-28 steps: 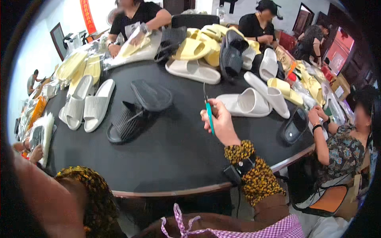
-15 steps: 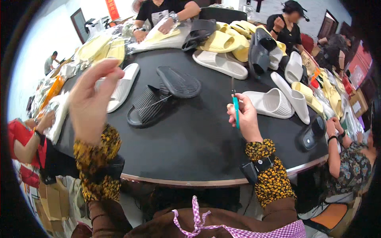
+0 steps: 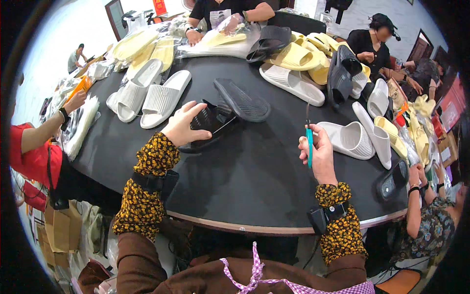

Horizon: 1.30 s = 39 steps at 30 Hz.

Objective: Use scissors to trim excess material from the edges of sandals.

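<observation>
My left hand (image 3: 186,126), fingers apart and curved, is over a black slide slipper (image 3: 208,143) and partly hides it; whether it touches is unclear. A second black slipper (image 3: 242,100), lying sole up, leans on the first one at its far right. A thin light line runs across the first slipper's strap. To the right, my right hand (image 3: 323,154) is closed around a slim tool with a teal handle (image 3: 309,142). Its thin dark tip points away from me; its exact kind is hard to make out.
Pale grey slippers stand at the left (image 3: 166,98) and right (image 3: 350,139). A pile of yellow slippers (image 3: 296,55) lies at the far right, plastic-bagged ones (image 3: 134,44) at the far left. Several people work around the dark table (image 3: 235,181); a red-sleeved arm (image 3: 36,139) reaches in at left.
My left hand has come down and to the right, from raised in the air to the black slipper. My right hand keeps the tool. The whole view has shifted slightly.
</observation>
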{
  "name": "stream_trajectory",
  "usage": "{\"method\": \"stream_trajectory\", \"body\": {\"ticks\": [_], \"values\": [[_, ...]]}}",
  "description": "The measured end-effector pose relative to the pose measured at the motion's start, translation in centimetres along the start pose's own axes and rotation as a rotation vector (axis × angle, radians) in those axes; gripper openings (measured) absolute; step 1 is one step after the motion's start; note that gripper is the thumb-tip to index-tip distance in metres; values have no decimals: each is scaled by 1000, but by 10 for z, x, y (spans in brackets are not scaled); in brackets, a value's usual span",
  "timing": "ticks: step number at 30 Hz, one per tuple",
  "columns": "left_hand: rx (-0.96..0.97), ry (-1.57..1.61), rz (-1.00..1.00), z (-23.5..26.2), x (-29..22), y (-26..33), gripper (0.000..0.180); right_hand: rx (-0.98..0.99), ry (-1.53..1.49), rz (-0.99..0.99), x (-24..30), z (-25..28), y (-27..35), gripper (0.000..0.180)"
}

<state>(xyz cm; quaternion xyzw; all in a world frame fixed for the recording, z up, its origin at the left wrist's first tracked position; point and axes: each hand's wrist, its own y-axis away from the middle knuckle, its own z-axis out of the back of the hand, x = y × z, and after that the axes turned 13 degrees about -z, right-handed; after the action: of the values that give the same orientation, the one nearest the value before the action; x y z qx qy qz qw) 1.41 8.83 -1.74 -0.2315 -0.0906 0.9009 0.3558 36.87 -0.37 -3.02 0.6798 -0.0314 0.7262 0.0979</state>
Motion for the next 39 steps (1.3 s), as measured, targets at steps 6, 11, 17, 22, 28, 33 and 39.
{"method": "stream_trajectory", "body": {"ticks": [6,11,17,22,28,33,39], "values": [[-95,-89,-89,-1,-37,-13,84,18,43,11,3,-8,2,36],[-93,-154,-128,-15,-69,-30,76,11,-10,36,-17,1,-4,45],[-105,-303,39,-31,-65,-48,53,7,21,46,-22,4,-7,43],[-171,-145,24,-24,-46,-39,49,-11,30,10,-24,0,-10,41],[-782,365,87,-27,-14,-41,31,-1,33,29,-22,-4,-7,42],[-827,1287,494,1,-7,-30,24,-10,14,26,-26,2,-8,42],[-881,1466,572,1,26,-11,27,-26,40,4,-21,-3,-6,43]]}}
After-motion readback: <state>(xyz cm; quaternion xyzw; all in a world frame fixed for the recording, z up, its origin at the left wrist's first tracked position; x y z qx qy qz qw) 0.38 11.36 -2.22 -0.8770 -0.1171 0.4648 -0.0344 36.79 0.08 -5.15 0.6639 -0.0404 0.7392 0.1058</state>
